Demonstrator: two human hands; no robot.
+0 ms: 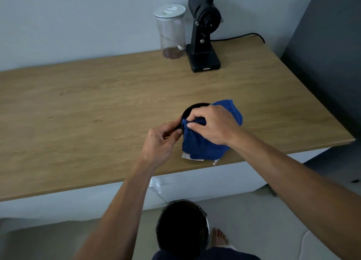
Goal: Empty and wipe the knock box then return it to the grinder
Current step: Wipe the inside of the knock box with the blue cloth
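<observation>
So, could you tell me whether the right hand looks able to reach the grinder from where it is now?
Probably yes. The right hand is pressing the blue cloth into the knock box, and the bare counter between it and the grinder holds nothing in the way. It would have to let the cloth go first.

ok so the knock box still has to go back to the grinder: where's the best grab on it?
Probably the short side handle, from the left: the left hand already pinches it there. The knock box sits upright, its open top and right side covered by the blue cloth and right hand.
</observation>
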